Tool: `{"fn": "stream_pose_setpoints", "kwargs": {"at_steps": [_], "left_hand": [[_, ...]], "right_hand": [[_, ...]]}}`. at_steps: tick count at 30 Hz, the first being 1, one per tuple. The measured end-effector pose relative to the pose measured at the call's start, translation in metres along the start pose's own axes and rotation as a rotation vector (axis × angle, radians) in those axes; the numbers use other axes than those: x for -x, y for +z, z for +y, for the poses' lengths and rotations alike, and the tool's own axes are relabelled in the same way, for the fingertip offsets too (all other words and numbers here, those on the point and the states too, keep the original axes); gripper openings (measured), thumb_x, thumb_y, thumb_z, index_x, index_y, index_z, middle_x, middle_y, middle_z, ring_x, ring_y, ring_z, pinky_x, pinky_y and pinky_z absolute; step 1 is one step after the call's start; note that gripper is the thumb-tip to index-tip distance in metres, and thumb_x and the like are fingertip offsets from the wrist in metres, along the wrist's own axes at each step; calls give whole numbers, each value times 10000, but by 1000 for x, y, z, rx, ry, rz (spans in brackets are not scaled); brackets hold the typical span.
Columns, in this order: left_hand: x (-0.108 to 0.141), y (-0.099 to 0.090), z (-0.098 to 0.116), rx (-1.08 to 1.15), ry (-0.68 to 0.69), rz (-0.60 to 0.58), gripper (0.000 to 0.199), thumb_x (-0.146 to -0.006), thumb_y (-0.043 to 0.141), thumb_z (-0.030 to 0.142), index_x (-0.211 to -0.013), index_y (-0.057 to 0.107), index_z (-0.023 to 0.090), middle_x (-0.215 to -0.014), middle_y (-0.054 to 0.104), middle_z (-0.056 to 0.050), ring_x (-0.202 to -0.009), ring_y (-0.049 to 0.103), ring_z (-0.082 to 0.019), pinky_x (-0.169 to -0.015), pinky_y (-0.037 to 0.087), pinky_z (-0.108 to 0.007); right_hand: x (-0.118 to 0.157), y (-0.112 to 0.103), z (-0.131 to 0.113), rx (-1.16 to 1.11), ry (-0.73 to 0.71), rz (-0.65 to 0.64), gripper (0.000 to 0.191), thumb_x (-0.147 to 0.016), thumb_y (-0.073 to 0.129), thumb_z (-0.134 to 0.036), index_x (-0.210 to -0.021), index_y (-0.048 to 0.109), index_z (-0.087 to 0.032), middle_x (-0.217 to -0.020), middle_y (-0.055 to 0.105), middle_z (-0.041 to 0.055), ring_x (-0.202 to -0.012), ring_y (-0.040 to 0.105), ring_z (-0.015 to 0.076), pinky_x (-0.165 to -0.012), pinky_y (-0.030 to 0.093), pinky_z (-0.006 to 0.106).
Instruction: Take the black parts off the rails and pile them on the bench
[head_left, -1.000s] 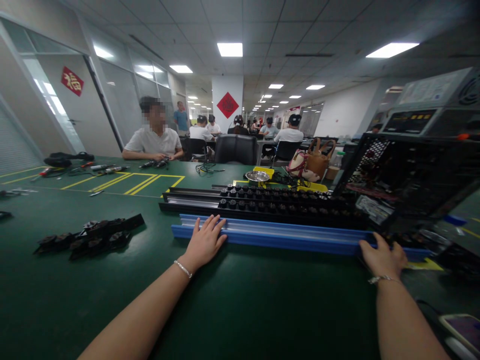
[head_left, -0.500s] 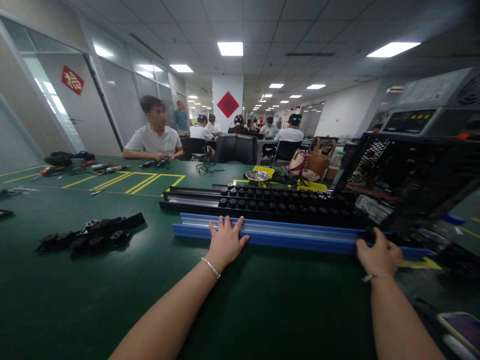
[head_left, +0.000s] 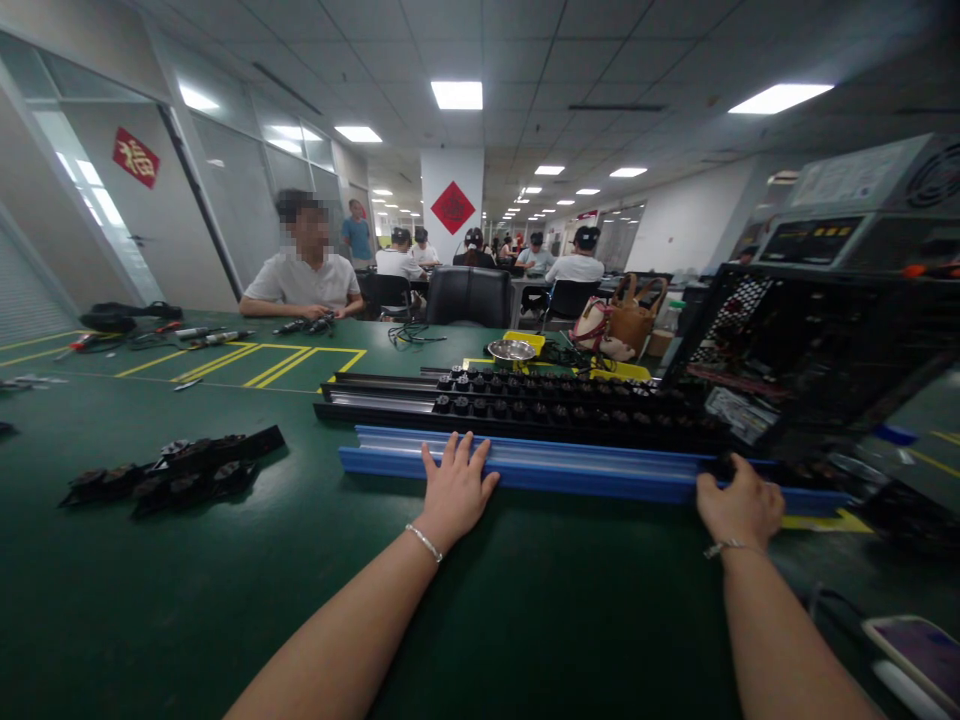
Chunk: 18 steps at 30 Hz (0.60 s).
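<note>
A long blue channel (head_left: pixel 585 472) lies across the green table (head_left: pixel 300 600) in front of me. My left hand (head_left: pixel 456 490) rests on its near side, fingers spread over the channel. Near its right part, my right hand (head_left: pixel 739 500) has thumb and fingers closed around a small black piece (head_left: pixel 726 466), mostly hidden by the fingers. Behind the blue channel are black rails (head_left: pixel 367 402) carrying rows of round black parts (head_left: pixel 499 408).
Black parts (head_left: pixel 187 470) are piled at the left. A metal bowl (head_left: pixel 511 350) stands behind the rails. An open computer case (head_left: pixel 810 340) is at the right, a phone (head_left: pixel 911 645) near the lower right. A person (head_left: pixel 304 280) sits across the table.
My right hand has moved a little to the left along the blue channel. My left hand stays on the channel, and the view has shifted slightly.
</note>
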<state>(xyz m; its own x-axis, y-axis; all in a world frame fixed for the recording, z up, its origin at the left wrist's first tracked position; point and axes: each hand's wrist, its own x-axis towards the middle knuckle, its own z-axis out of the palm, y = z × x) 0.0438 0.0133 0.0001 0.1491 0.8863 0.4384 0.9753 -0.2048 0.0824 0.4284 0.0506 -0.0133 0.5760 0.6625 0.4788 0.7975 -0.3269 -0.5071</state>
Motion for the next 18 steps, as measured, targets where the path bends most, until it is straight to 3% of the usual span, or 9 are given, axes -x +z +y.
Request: {"fn": "stream_pose_setpoints", "kwargs": {"at_steps": [3,7,18], "left_hand": [[0,-1,0,6,6,4,501,-910,297,492,-1351,423,291,-1433,415,-88,-1346,285,-297,-1052,111,-680],[1,0,0,12,9,11,471,-911,305,481,-1319,454,300,-1431,418,-80,-1327,321,-285,-1056,123,-672],[1,2,-1,17,10,11,443,-902,345,465,-1295,466,299,-1437,409,-78,-1314,339,-279,-1051,132,-678]], "right_hand": [[4,0,-4,9,42,69,579,-736,407,-387,-1257,485,-148,-1102,568,161,-1157,413,342,-969,306,500],[7,1,-6,12,-19,105,570,-733,421,-385,-1246,503,-150,-1057,593,150,-1108,458,332,-946,327,485],[13,-6,-20,-2,5,60,562,-737,452,-369,-1257,491,-158,-1092,579,157,-1102,473,337,-918,355,505]]}}
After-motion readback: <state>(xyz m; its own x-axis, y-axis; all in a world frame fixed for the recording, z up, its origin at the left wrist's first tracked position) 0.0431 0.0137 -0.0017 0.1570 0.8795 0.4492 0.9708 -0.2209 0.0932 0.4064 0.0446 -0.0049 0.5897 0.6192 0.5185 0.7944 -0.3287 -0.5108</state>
